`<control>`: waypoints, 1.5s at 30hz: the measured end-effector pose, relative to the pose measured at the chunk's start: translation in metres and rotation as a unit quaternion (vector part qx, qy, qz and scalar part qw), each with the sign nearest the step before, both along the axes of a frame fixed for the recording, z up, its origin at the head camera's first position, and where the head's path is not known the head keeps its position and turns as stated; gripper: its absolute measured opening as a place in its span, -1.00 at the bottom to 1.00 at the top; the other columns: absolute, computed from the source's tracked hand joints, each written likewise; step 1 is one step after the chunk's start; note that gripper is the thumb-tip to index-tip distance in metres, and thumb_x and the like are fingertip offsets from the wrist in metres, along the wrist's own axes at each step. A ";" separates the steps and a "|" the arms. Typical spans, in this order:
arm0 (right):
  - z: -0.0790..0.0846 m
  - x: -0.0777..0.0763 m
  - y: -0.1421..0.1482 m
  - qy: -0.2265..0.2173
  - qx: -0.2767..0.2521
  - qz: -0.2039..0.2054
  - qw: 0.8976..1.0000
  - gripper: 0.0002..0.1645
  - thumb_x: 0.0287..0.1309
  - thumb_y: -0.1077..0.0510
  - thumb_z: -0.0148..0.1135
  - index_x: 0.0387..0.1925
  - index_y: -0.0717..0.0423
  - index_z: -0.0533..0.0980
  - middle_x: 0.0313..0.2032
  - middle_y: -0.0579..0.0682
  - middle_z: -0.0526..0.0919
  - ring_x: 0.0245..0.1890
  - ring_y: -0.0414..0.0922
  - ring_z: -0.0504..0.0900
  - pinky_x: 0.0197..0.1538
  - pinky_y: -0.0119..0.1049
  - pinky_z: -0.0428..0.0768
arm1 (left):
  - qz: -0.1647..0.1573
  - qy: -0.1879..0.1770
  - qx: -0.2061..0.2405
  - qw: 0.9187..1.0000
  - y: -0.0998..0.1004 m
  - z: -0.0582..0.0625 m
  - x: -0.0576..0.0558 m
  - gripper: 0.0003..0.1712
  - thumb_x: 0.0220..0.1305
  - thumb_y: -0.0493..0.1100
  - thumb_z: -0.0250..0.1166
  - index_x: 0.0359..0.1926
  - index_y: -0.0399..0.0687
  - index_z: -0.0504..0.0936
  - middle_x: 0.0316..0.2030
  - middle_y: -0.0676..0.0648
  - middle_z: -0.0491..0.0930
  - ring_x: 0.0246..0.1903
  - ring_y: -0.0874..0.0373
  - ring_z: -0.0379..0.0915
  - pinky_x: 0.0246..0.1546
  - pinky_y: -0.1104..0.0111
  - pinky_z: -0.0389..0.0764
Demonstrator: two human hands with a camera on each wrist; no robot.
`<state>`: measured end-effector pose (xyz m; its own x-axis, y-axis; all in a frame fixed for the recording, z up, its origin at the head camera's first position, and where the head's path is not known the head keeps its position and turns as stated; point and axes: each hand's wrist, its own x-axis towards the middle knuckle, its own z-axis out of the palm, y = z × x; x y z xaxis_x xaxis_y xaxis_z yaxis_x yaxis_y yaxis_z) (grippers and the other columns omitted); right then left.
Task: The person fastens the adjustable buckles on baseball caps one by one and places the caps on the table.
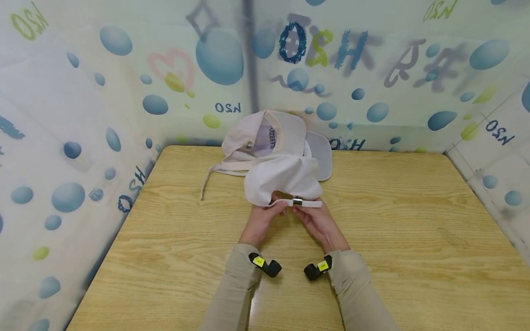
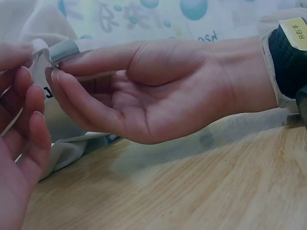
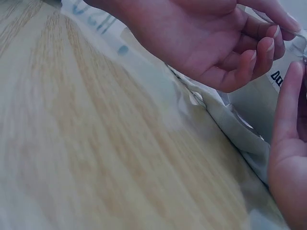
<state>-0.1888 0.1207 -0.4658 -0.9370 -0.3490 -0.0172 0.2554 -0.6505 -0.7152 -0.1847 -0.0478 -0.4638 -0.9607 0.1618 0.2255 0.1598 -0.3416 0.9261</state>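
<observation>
A white baseball cap [image 1: 285, 174] stands over the table with its rear opening and back strap [image 1: 311, 203] facing me. My left hand [image 1: 265, 219] pinches the strap's left part between thumb and fingers. On the other side, the right hand [image 1: 318, 224] pinches the strap by the metal buckle [image 1: 297, 201]. In the left wrist view that buckle [image 2: 66, 51] lies right at the right hand's [image 2: 168, 91] thumb and fingertip. The right wrist view has the left hand's [image 3: 206, 45] thumb at the strap, its other fingers loosely curled.
Behind the held cap, a pale pinkish cap [image 1: 244, 133] lies tipped with its inside showing, against the printed wall sheet [image 1: 174, 119]. A loose strap [image 1: 207, 179] trails from it to the left. A grey brim [image 1: 323, 156] sticks out at right. The wooden table [image 1: 414, 220] extends to both sides.
</observation>
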 end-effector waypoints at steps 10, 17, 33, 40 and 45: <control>0.003 0.002 -0.003 0.005 0.025 0.004 1.000 -0.52 -0.22 0.22 0.41 -0.22 0.17 0.37 -0.27 0.02 0.53 -0.29 -0.16 0.56 -0.19 -0.42 0.53 | 0.028 -0.005 0.007 1.000 0.001 0.000 0.000 -0.87 0.06 -0.29 0.30 -0.50 -0.13 0.48 -0.55 0.02 0.48 -0.52 0.17 0.41 -0.40 0.39 0.45; 0.004 0.003 -0.004 0.003 0.032 -0.001 0.999 -0.39 -0.28 0.20 0.44 -0.15 0.17 0.32 -0.24 0.02 0.50 -0.27 -0.16 0.56 -0.17 -0.41 0.53 | 0.038 -0.005 -0.023 0.999 0.000 0.006 0.002 -0.81 0.06 -0.23 0.31 -0.50 -0.18 0.45 -0.55 0.01 0.45 -0.51 0.17 0.39 -0.40 0.39 0.44; 0.000 0.002 -0.005 0.024 0.009 0.007 1.000 -0.70 0.03 0.49 0.10 -0.18 0.21 0.38 -0.26 0.07 0.53 -0.28 -0.11 0.59 -0.13 -0.35 0.53 | -0.002 0.000 -0.074 0.997 0.001 0.022 0.011 -0.86 0.09 -0.32 0.26 -0.48 -0.21 0.44 -0.55 0.02 0.45 -0.50 0.20 0.39 -0.41 0.43 0.42; 0.000 0.001 -0.005 0.049 0.015 0.021 0.998 -0.74 0.07 0.49 0.05 -0.20 0.21 0.43 -0.27 0.06 0.56 -0.29 -0.11 0.60 -0.16 -0.34 0.54 | -0.020 -0.037 -0.049 0.998 0.001 0.014 0.007 -0.90 0.10 -0.30 0.25 -0.41 -0.18 0.46 -0.51 0.04 0.47 -0.46 0.20 0.41 -0.35 0.36 0.47; 0.001 0.001 -0.003 0.061 0.048 0.044 0.996 -0.80 0.12 0.44 0.04 -0.23 0.19 0.45 -0.32 0.04 0.57 -0.35 -0.14 0.59 -0.22 -0.34 0.55 | -0.008 -0.040 -0.040 0.998 0.002 0.004 0.002 -0.84 0.07 -0.23 0.29 -0.40 -0.19 0.47 -0.47 0.03 0.48 -0.44 0.21 0.41 -0.36 0.37 0.46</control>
